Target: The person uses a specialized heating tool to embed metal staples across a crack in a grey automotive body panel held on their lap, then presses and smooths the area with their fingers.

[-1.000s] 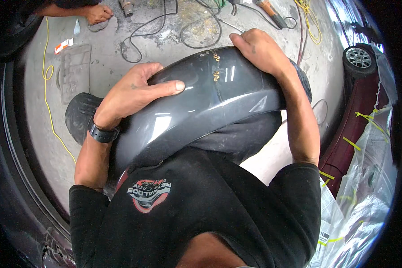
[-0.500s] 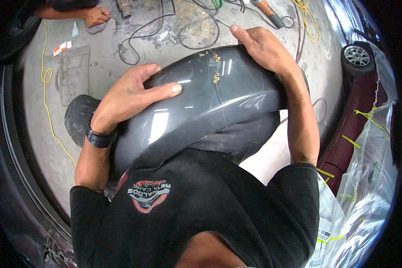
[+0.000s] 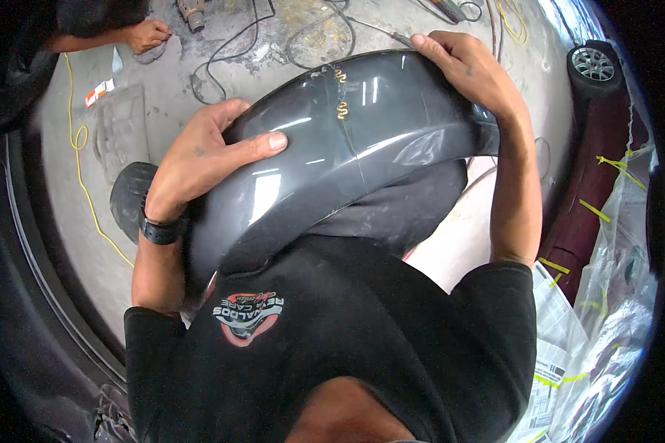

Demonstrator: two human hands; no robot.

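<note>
A curved, glossy dark grey car body panel (image 3: 295, 177) rests across my lap. A crack line crosses it, with wavy brass-coloured metal staples (image 3: 341, 111) set along the line near the far edge. My left hand (image 3: 203, 151) grips the panel's far left edge, thumb lying on top and fingers curled out of sight beneath. At the far right my right hand (image 3: 469, 70) is wrapped over the edge, thumb on the rim and fingertips hidden. Beside that thumb ends a thin dark rod or cord (image 3: 399, 37); whether it touches the hand I cannot make out.
Black cables (image 3: 225, 63) and a heat-gun-like tool (image 3: 192, 13) lie on the concrete floor beyond. Another person's hand (image 3: 149, 35) is at upper left. A yellow cord (image 3: 81, 170) runs along the left, near a clear plastic case (image 3: 122, 122). A masked maroon car part (image 3: 576, 221) stands right.
The panel's right end has swung up and to the right in view, with my right hand on it. My left hand keeps its grip. The view has shifted slightly.
</note>
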